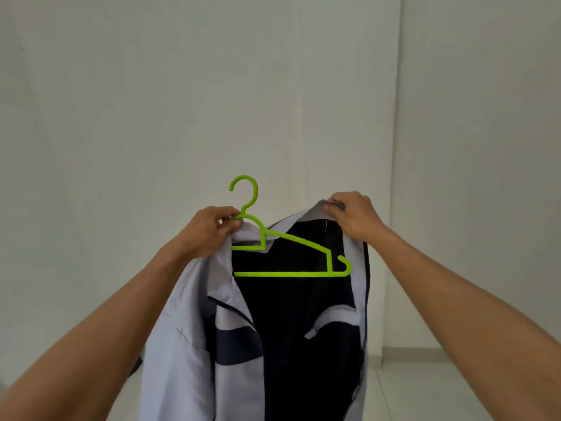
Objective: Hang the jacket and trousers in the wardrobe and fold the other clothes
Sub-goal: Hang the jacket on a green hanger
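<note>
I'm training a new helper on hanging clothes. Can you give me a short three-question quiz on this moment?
1. True or false: the bright green plastic hanger already hangs on a wardrobe rail.
2. Which hand pinches the collar of the light grey jacket with dark lining away from the hanger's hook? A) left hand B) right hand
3. Fill in: the hanger's right end lies ____ the open jacket, against its dark lining.

Key: 1 false, both hands hold it up before a plain white wall; 2 B; 3 inside.
</note>
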